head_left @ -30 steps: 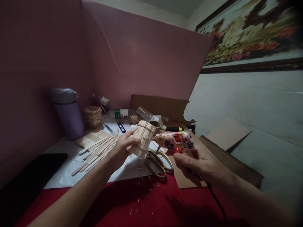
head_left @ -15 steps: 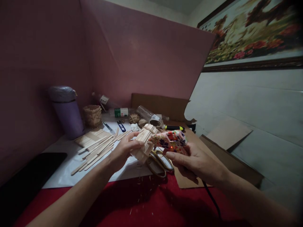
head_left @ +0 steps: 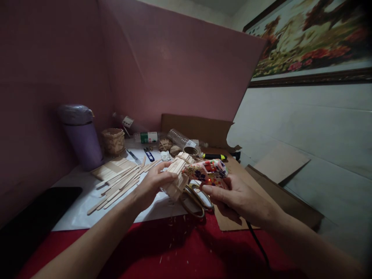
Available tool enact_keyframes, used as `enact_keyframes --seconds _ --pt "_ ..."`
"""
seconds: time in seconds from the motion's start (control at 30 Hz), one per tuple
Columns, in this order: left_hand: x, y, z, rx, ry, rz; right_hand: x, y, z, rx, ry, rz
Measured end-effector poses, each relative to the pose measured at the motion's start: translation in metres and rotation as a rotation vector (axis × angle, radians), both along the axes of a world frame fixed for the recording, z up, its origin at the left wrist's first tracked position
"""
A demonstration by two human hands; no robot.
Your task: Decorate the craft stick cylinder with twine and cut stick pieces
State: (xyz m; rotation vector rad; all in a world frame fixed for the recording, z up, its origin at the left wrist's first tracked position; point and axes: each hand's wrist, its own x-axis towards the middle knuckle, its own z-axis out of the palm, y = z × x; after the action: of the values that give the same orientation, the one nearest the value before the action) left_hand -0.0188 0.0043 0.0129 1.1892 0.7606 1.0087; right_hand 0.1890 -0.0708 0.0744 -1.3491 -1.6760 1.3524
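Observation:
My left hand (head_left: 154, 181) is closed around a small craft-stick box (head_left: 178, 166), its pale sticks side by side with twine around the upper end. In my right hand (head_left: 232, 195) is a flower-patterned hot glue gun (head_left: 207, 172) with a small orange light glowing on its side and a black cord (head_left: 258, 244) trailing down. The gun's tip meets or almost meets the box's right side; exact contact is hard to see. Just below them lie scissors (head_left: 200, 199) with gold-coloured handles. Loose craft sticks (head_left: 119, 188) are spread left of my left hand.
Behind my hands lie plastic bottles (head_left: 148, 137), twine balls (head_left: 165, 145), a tape roll (head_left: 191, 151) and a yellow-black cutter (head_left: 214, 157). At the left stand a purple bin (head_left: 83, 143) and a woven-looking pot (head_left: 113, 141). Cardboard (head_left: 232, 224) lies at right on the red cloth (head_left: 139, 252).
Both hands keep their holds with hardly any movement. The glue gun has shifted very slightly left against the craft-stick box.

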Motion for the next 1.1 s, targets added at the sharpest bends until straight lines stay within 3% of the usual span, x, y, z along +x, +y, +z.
enact_keyframes --seconds 1.1 --pt "-0.0006 0.0023 -0.0036 0.041 0.002 -0.008 0.0014 0.0017 -0.0005 0.012 -0.022 0.01"
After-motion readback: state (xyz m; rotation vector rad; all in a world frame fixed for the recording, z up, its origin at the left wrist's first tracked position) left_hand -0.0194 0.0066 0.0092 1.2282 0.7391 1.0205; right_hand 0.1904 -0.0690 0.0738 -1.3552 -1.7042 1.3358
